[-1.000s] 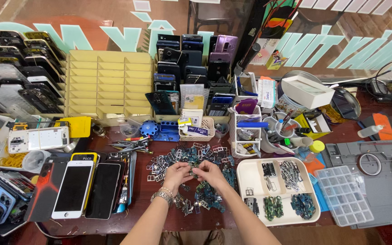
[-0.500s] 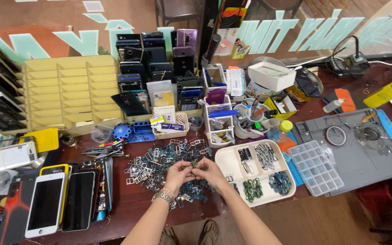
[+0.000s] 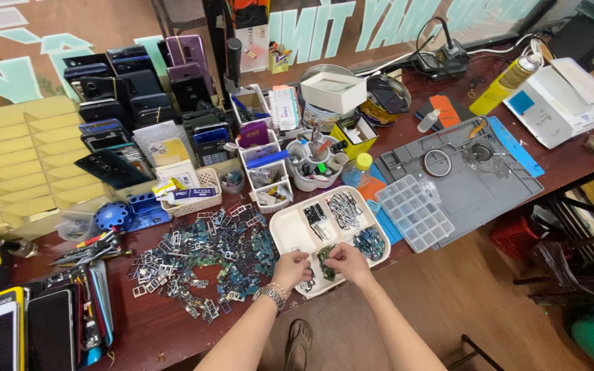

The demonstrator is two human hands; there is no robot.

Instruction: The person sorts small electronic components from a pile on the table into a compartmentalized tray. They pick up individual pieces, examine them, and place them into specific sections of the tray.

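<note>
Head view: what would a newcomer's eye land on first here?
First, the big heap of small metal parts spread over the dark table, left of the white tray. Next, both hands, left hand and right hand, meeting over the tray's near edge. Behind, rows of dark phones stand beside yellow trays.

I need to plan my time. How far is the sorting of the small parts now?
Done: the white tray already holds separate small groups of parts. In hand: the left hand and right hand are at the green parts in its front section. Left: a big mixed pile lies on the table.
</note>
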